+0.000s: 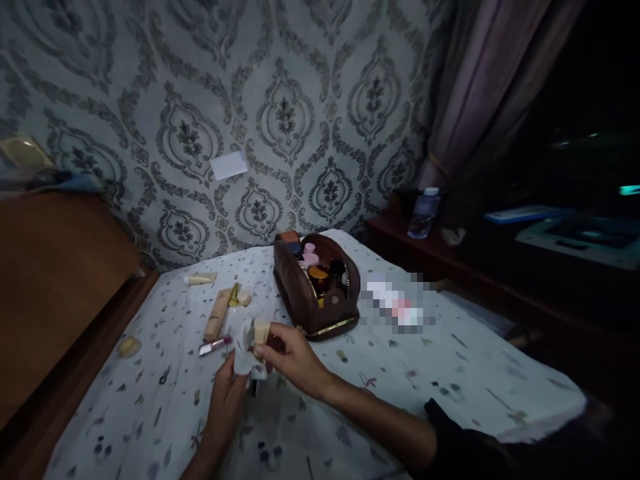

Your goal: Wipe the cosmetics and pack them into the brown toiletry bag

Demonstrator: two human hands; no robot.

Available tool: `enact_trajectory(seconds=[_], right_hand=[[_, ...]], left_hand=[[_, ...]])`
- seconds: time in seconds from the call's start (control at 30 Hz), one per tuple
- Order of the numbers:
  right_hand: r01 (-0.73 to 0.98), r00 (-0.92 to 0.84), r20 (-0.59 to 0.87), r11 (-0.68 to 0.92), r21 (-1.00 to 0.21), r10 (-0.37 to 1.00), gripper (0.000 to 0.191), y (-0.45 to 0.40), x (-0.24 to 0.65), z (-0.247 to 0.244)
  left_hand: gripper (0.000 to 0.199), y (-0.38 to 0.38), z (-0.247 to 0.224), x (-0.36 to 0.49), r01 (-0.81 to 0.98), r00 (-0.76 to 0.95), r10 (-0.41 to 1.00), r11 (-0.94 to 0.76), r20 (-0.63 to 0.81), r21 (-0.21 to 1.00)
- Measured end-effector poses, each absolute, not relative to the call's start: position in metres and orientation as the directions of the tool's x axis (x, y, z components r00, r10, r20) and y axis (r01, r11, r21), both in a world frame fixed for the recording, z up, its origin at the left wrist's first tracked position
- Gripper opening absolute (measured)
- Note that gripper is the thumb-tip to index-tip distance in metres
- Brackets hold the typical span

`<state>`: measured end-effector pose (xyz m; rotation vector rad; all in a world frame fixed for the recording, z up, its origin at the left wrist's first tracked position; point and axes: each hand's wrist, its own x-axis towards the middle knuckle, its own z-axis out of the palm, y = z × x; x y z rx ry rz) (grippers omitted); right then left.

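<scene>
My left hand has its fingers closed on a crumpled white tissue. In my right hand is a small cream-coloured tube, pinched between thumb and fingers and touching the tissue. Just left of the hands lie a lipstick and a beige tube. Behind these are a small gold item and a round cream item. A brown makeup bag stands unzipped beyond my right hand, with several cosmetics inside, among them a pink-topped one.
A pale tube lies near the table's back edge, and a round yellowish item at its left. Right of the bag is a pixelated item. A clear bottle stands on the dark red ledge. A wooden panel borders the left.
</scene>
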<state>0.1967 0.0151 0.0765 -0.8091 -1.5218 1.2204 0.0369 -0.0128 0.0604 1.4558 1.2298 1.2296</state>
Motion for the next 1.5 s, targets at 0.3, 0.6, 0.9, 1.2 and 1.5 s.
enact_trajectory(seconds=[0.3, 0.6, 0.9, 1.2, 1.5], right_hand=[[-0.214, -0.208, 0.264, 0.22, -0.952, 0.942, 0.036, 0.006, 0.263, 0.113], [0.082, 0.196, 0.642, 0.64, -0.764, 0.741, 0.026, 0.082, 0.354, 0.196], [0.64, -0.102, 0.614, 0.524, -0.562, 0.783, 0.008, 0.162, 0.336, 0.188], [0.769, -0.268, 0.417, 0.453, -0.451, 0.869, 0.021, 0.166, 0.327, 0.167], [0.774, -0.345, 0.352, 0.476, -0.417, 0.87, 0.02, 0.166, 0.326, 0.165]], left_hand=[[0.04, 0.007, 0.06, 0.061, -0.034, -0.114, 0.993, -0.029, 0.025, 0.999], [0.05, 0.015, 0.022, 0.059, 0.414, 0.123, 0.955, -0.295, 0.269, 0.861], [0.044, 0.021, 0.003, 0.058, 0.494, 0.173, 0.964, -0.262, 0.202, 0.829], [0.044, 0.027, -0.017, 0.043, 0.598, 0.188, 0.963, -0.27, 0.195, 0.754], [0.043, 0.032, -0.014, 0.044, 0.597, 0.244, 0.946, -0.321, 0.215, 0.735]])
